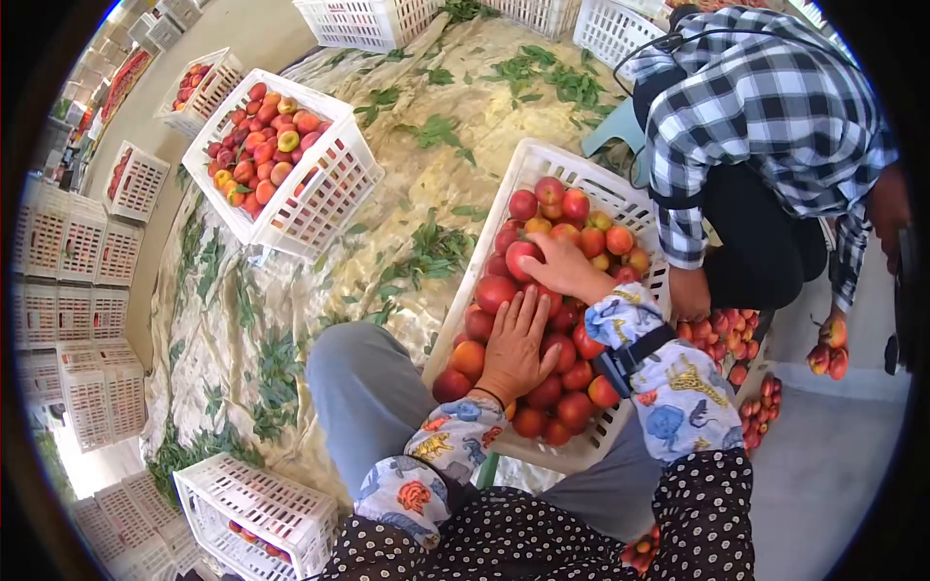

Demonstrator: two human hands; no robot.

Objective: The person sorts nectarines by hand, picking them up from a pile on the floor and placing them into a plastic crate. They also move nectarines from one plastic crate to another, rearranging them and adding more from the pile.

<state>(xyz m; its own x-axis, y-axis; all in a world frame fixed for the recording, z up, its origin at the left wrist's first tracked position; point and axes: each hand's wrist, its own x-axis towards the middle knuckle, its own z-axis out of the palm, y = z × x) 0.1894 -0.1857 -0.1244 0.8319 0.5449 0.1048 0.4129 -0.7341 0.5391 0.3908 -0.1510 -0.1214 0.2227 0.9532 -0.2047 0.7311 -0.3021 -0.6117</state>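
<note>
A white plastic crate filled with red and yellow-red fruit stands between my knees. My left hand lies flat on the fruit near the middle, its fingers stretched out and nothing gripped. Just beyond it, my right hand is closed on a red fruit on top of the heap. Patterned sleeves cover both my forearms, and a dark band is round the right wrist.
A co-worker in a checked shirt crouches at the right, by loose fruit. Another full crate stands at the upper left, an almost empty one at lower left. Leaves litter the sheet; crates are stacked far left.
</note>
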